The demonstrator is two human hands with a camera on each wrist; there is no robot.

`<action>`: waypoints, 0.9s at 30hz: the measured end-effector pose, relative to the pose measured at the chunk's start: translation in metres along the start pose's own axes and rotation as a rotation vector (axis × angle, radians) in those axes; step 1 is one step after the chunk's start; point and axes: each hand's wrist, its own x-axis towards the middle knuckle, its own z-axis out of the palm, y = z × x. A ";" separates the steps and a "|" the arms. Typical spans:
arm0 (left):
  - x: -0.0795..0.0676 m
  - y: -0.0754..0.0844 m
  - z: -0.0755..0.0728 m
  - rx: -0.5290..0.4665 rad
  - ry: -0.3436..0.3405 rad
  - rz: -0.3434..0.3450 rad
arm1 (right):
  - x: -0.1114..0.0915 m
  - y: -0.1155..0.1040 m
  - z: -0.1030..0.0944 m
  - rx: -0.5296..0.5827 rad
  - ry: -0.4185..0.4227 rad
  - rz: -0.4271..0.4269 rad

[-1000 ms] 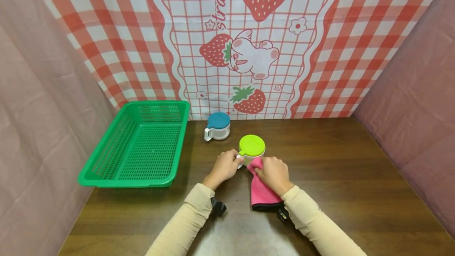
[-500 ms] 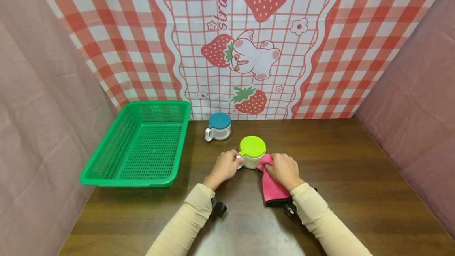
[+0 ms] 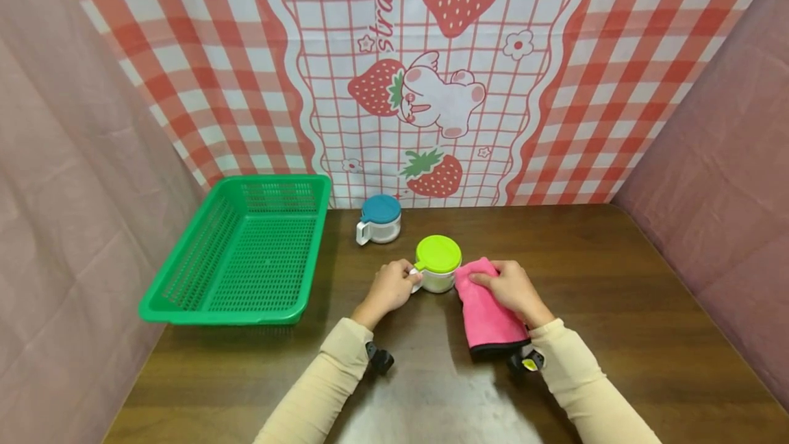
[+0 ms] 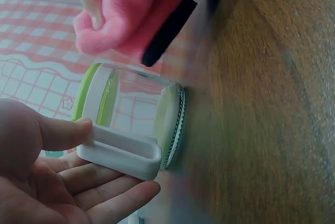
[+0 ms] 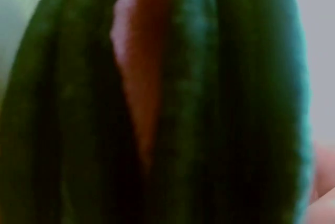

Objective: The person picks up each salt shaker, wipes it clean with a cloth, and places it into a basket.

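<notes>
A clear seasoning jar (image 3: 438, 282) with a lime-green lid stands upright on the table. My left hand (image 3: 388, 293) pinches its white handle (image 4: 121, 153) between thumb and fingers, as the left wrist view shows. Just right of the jar, my right hand (image 3: 514, 288) grips a pink cloth (image 3: 490, 317) with a black edge, which hangs down toward me. In the left wrist view the cloth (image 4: 131, 12) is apart from the jar's wall. Dark, blurred folds fill most of the right wrist view, with a bit of finger (image 5: 324, 174) at its right edge.
A second jar (image 3: 381, 228) with a blue lid stands behind and to the left, near the wall cloth (image 3: 555, 156). At the left of the wooden table (image 3: 616, 307) sits a green plastic basket (image 3: 259, 317).
My right hand has moved right, away from the jar's front, with the pink cloth, which now hangs more spread out. The left hand and the jar have stayed in place.
</notes>
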 end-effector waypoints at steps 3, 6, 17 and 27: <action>0.001 -0.001 0.000 -0.007 -0.007 -0.003 | -0.001 -0.001 -0.003 0.184 -0.044 0.069; 0.001 -0.002 -0.002 -0.011 -0.010 -0.010 | 0.000 -0.001 -0.005 0.278 -0.063 0.103; 0.001 -0.002 -0.001 0.006 -0.008 0.008 | 0.002 0.008 0.015 0.432 -0.007 0.238; 0.000 -0.001 -0.003 0.082 -0.039 0.076 | 0.003 0.009 0.039 0.522 0.052 0.273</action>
